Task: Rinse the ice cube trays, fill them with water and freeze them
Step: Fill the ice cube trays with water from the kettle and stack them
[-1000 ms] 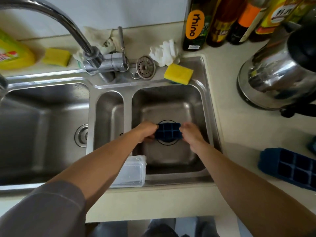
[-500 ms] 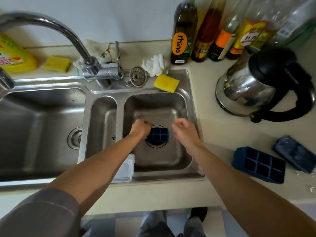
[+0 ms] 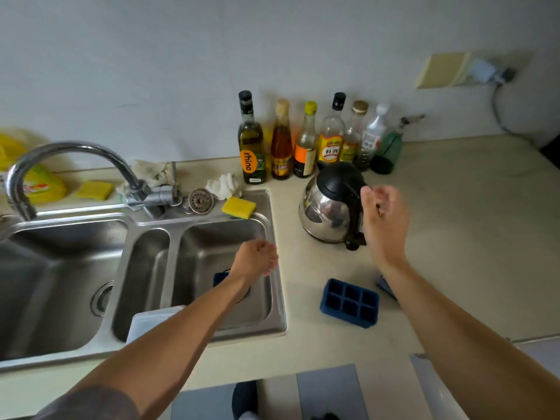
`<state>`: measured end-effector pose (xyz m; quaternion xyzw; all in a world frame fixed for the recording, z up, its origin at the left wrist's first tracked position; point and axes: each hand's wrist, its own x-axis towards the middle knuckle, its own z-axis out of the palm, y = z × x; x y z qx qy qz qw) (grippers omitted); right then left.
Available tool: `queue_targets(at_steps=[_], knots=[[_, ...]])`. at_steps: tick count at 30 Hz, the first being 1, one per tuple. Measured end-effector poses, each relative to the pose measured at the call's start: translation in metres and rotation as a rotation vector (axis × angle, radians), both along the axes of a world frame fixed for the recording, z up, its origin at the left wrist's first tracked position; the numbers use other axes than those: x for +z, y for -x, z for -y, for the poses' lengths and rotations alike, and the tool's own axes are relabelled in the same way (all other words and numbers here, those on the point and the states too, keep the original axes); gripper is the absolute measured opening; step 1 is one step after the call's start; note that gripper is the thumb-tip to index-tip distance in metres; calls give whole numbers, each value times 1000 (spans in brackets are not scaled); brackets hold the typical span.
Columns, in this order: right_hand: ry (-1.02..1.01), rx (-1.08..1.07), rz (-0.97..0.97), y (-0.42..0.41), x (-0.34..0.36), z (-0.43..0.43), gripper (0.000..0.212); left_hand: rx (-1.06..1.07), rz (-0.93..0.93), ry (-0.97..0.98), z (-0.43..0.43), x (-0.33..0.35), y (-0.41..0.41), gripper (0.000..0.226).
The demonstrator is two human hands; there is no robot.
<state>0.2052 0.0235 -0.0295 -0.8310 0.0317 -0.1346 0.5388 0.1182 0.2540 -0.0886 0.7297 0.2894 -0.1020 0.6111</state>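
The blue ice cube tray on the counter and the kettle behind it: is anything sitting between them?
No. In the head view, only bare counter separates the blue ice cube tray from the kettle.

- My counter (image 3: pixel 439 237) is running pale and cream along the wall, with the steel sink (image 3: pixel 280 298) set into it at the left.
- A kettle (image 3: pixel 331 212) is standing on it just right of the sink.
- Bottles (image 3: pixel 306 147) are lining up in a row against the wall behind the kettle.
- A blue tray (image 3: pixel 350 303) is lying cups-up near the front edge, right of the sink.
- A second dark tray (image 3: pixel 383 286) is peeking out behind my forearm, mostly hidden.
- A white rag (image 3: pixel 222 184) is sitting crumpled behind the sink.
- A sponge (image 3: pixel 94 189) and a yellow jug (image 3: pixel 45 184) are resting at the far left, behind the tap.
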Motion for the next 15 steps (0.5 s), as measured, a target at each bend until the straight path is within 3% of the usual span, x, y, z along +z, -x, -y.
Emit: queue_targets(at_steps=[3,6,10,15], knots=[[54,-27,-157,-21,-18,27,47,-20,10,-42,16,8,-2,19],[21,91,-280,-29,-36,36,52,-4,4,-39,23,8,-3,20],[-158,174,-307,-31,-45,33,65,-7,-24,-29,24,-1,-1,20],[-219,171,-282,-26,-51,20,69,2,-62,6,23,-10,1,20]])
